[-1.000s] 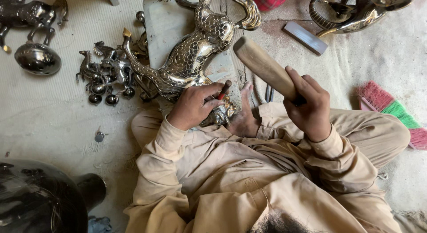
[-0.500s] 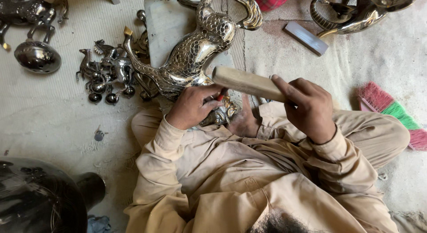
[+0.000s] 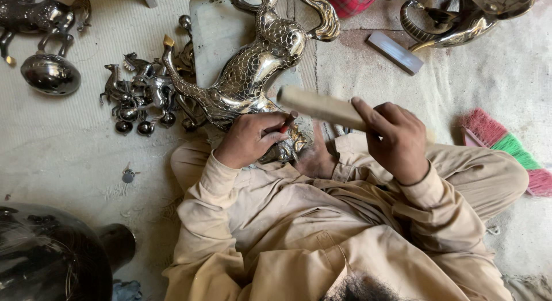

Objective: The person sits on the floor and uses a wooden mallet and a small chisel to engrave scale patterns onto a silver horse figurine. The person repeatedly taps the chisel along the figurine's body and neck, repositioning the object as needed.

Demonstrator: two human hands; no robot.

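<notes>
Floor cloth (image 3: 69, 146): pale woven sheet under everything; we're sat cross-legged on it, work pulled in close between the knees.
Dark pot (image 3: 46, 255): big black vessel at 7 o'clock, well apart from the hands, parked out of the way.
Metal figure (image 3: 253, 71): large silvery scaled piece w/ curled ends, running from 12 o'clock down to centre. It lies on a pale slab (image 3: 215, 33), lower end tucked against our lap, prob. so it stays steady under blows.
Wooden mallet (image 3: 322, 107): light-coloured bar, roughly level, its free end just above the figure's lower part.
Right hand (image 3: 397, 140): clenched round the mallet at 3 o'clock, index finger laid along the wood, seemingly for aim.
Left hand (image 3: 250, 137): closed on a small red-handled tool (image 3: 286, 123), tip pressed to the figure; fist rests on the metal, which braces the tool.
Brush (image 3: 506, 146): pink-and-green bristles at 3 o'clock edge, near the knee.
Round bowl (image 3: 50, 74): shiny, at 10 o'clock, beside a horse figure (image 3: 40, 16).
Small animal figures (image 3: 135, 94): cluster just left of the slab, within reach.
White block (image 3: 395, 52): at 1 o'clock, apart.
</notes>
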